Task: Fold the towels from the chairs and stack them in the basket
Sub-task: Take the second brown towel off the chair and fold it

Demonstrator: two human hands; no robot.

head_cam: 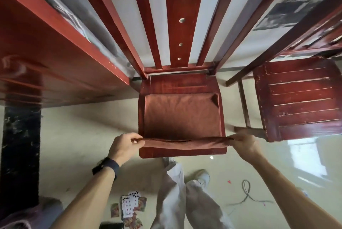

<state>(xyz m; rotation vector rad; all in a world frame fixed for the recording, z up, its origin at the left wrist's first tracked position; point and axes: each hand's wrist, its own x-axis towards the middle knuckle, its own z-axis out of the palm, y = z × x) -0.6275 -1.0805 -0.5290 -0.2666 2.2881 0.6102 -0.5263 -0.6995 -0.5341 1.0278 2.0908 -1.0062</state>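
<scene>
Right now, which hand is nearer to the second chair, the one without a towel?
Right. The right hand pinches the towel's near corner just beside the second chair; the left hand pinches the other near corner, across the first chair from it.

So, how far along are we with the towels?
Done: nothing certain; the right chair is bare, and no basket is in view. In hand: the brown towel lies spread on the middle chair, with the left hand and right hand pinching its near corners, apparently starting a fold. Left: finish folding it and stack it in the basket.
</scene>
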